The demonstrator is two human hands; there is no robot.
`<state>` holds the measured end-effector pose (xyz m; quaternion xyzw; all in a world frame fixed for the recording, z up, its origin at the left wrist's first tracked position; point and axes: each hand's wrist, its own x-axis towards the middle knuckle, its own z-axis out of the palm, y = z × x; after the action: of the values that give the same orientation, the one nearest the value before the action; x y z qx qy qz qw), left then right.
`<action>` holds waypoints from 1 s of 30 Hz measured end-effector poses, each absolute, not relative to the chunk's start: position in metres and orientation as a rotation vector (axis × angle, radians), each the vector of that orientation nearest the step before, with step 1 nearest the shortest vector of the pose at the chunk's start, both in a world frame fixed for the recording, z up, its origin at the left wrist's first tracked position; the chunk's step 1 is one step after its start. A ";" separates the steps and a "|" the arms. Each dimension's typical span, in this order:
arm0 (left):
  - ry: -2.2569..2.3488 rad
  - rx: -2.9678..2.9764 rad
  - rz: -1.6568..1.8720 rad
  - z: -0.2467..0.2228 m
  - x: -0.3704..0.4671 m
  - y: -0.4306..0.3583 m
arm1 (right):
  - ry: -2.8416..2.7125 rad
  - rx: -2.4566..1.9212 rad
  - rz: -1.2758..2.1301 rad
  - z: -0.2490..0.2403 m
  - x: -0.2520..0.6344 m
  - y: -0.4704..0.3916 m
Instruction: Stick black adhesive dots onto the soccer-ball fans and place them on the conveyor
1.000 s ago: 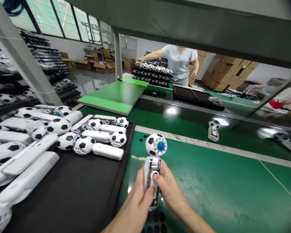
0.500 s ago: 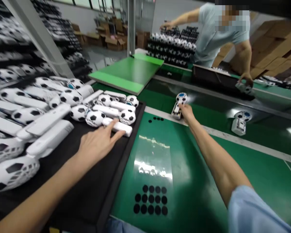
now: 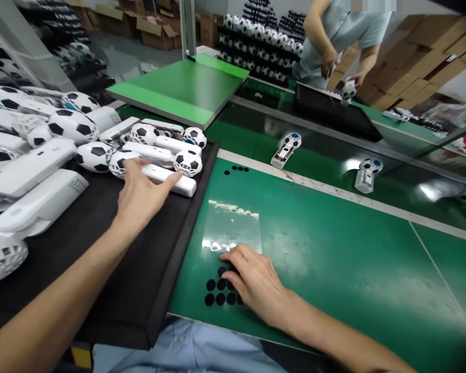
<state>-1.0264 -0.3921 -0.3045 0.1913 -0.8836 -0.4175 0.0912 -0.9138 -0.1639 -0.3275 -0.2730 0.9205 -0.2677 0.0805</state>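
My left hand [image 3: 140, 194] curves over a white handheld device with a football-patterned head, its handle [image 3: 184, 185] lying near the right edge of the black tray [image 3: 140, 290]. My fingers touch the head and my thumb lies along the handle. On the green work surface, my right hand [image 3: 256, 277] hovers over or touches a clear sheet [image 3: 233, 225] by a group of round black dots [image 3: 220, 284]. Its thumb and forefinger are a little apart, with nothing visible between them. The hand covers some of the dots.
Many similar devices [image 3: 39, 171] fill the tray's left and back. Beyond the pale strip, two devices with open handles [image 3: 283, 153] [image 3: 367, 176] lie on the dark green belt. A green board [image 3: 178, 88] stands behind the tray. Across the belt, a co-worker [image 3: 341, 41] handles a device above another black tray.
My right hand has let go of the device on the belt and come back to the black dots. My left hand has closed further around its device. The co-worker's hands have come together.
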 end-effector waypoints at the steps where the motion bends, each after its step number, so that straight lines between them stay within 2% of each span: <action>1: -2.679 0.571 -1.154 -0.302 -1.028 -0.390 | 2.786 -0.829 -0.732 -0.328 -0.914 -0.166; 4: -2.794 0.633 -0.991 -0.300 -1.031 -0.385 | 2.792 -0.824 -0.642 -0.326 -0.920 -0.172; 8: -2.599 0.603 -1.046 -0.309 -1.026 -0.388 | 2.819 -0.798 -0.612 -0.329 -0.918 -0.177; 13: -2.443 0.316 -0.979 -0.317 -1.013 -0.388 | 2.889 -0.971 -0.640 -0.351 -0.913 -0.174; 20: -2.342 -0.434 -0.475 -0.330 -1.002 -0.389 | 2.987 -0.882 -0.642 -0.370 -0.915 -0.184; 22: -2.397 -0.457 -0.555 -0.331 -1.006 -0.388 | 2.966 -0.869 -0.615 -0.369 -0.916 -0.186; 25: -2.573 -0.215 -0.988 -0.326 -1.016 -0.383 | 2.835 -0.956 -0.687 -0.362 -0.918 -0.181; 28: -2.612 -0.073 -1.301 -0.313 -1.022 -0.376 | 2.650 -0.940 -0.997 -0.350 -0.923 -0.173; 30: -2.580 -0.067 -1.494 -0.302 -1.019 -0.372 | 2.541 -0.781 -1.253 -0.340 -0.928 -0.168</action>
<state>-1.0188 -0.3722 -0.3016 -0.0224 -0.8624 -0.4994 0.0795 -0.9282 -0.1678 -0.3398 -0.2645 0.8602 -0.4241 0.1012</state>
